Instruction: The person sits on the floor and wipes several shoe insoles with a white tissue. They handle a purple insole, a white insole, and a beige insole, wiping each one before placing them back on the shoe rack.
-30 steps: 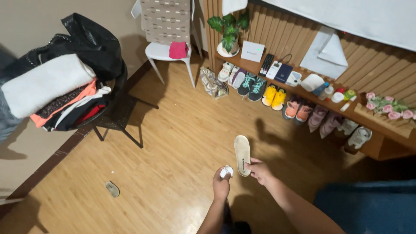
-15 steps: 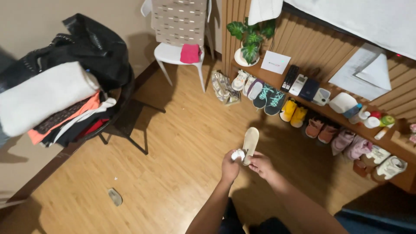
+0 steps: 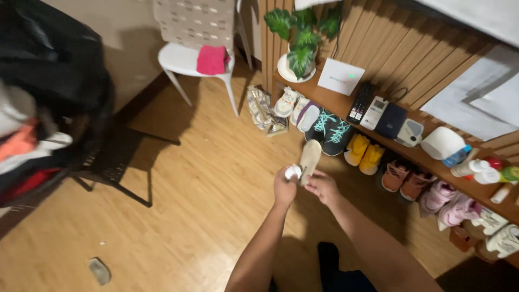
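Sandal [image 3: 310, 160], pale and sole-up, stands clamped at its lower end in our right hand [image 3: 322, 187]; our left hand [image 3: 284, 186] has its fingers [image 3: 290, 178] curled tight on a white wad [image 3: 293, 172] touching its edge. Below us lies wooden floor [image 3: 205, 205]; shoes [image 3: 330, 130] line the slatted wall under a shelf [image 3: 432, 162].

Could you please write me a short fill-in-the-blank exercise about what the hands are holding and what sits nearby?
1. The right hand holds a beige ____.
2. The left hand presses a small ____ wad against it.
3. A folded pink cloth lies on the white ____.
4. The yellow shoes stand under the wooden ____.

Missing words: sandal; white; chair; shelf
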